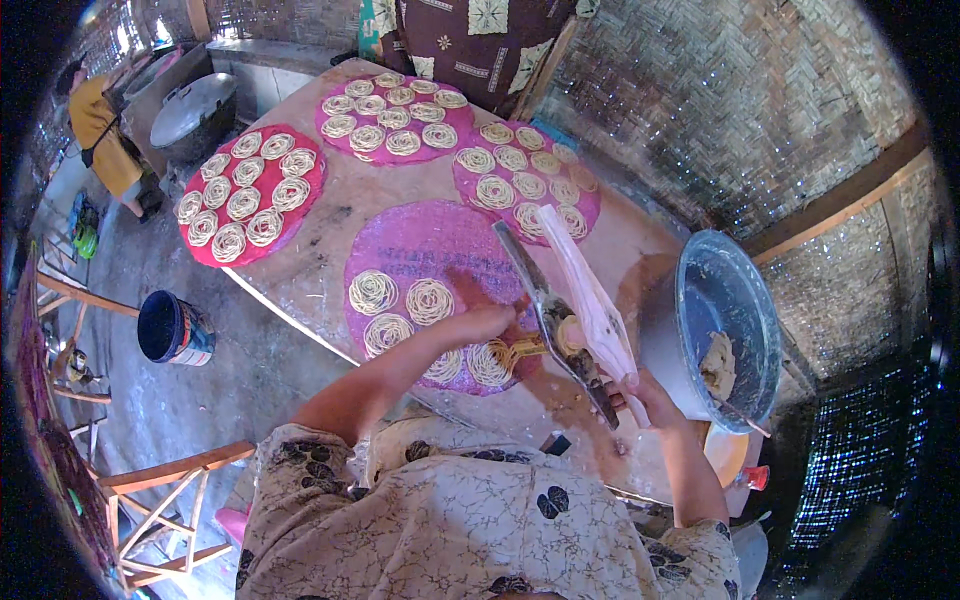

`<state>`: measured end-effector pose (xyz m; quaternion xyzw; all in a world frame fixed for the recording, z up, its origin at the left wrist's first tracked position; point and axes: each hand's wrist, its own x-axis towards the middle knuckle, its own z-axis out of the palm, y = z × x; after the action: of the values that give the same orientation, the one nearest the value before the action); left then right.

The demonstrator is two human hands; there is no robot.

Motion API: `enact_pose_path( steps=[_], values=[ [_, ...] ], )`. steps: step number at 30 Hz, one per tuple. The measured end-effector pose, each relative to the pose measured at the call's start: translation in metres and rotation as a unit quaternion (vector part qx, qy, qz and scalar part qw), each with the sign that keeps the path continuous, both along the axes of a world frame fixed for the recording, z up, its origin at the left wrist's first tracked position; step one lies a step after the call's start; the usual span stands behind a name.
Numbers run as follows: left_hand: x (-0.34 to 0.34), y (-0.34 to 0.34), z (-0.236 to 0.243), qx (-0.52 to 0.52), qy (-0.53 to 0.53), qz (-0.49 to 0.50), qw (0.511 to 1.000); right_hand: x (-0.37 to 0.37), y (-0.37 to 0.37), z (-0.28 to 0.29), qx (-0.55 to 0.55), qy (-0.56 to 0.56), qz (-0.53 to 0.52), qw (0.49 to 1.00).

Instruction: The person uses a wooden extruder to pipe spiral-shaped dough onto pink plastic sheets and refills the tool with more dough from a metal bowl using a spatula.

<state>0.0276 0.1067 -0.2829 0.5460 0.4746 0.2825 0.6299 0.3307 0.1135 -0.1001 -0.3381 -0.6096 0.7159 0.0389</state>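
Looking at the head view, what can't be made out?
All in the head view:
Bare left hand: fingertips hidden behind the long, dark, flat bar.
Dark-brown patterned cloth: top cut off by upper edge.
Round dark-blue bucket: inside too dark.
Distant person in yellow: hands too small.

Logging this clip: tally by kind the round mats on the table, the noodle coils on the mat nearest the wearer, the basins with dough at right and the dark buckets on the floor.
Round mats: 4
Noodle coils on the nearest mat: 5, one partly hidden
Basins with dough: 1
Dark buckets: 1
Total: 11
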Motion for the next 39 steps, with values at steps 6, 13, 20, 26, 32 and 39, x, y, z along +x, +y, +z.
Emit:
enact_pose_path(
  steps=[6,13,20,26,32,39],
  values=[
    [0.002,-0.032,0.056,0.015,-0.044,0.06,0.997,0.006,0.001,-0.021,-0.004,-0.004,-0.028,1.0],
    [-0.007,-0.028,0.091,-0.023,0.205,0.025,0.978,0.004,0.005,-0.02,0.012,-0.043,-0.062,0.997],
    [-0.011,-0.08,0.075,0.26,0.411,0.036,0.873,0.004,0.0,-0.022,0.004,-0.013,-0.126,0.992],
    [-0.028,-0.096,0.114,0.383,0.493,0.088,0.776,0.008,0.005,-0.021,0.035,0.026,-0.077,0.996],
    [-0.043,-0.034,0.227,0.187,-0.512,0.235,0.805,-0.02,-0.01,0.022,0.037,0.027,-0.048,0.998],
    [-0.033,0.046,0.215,0.087,-0.61,0.116,0.779,-0.023,0.028,0.024,-0.293,0.076,0.001,0.953]
  ],
)
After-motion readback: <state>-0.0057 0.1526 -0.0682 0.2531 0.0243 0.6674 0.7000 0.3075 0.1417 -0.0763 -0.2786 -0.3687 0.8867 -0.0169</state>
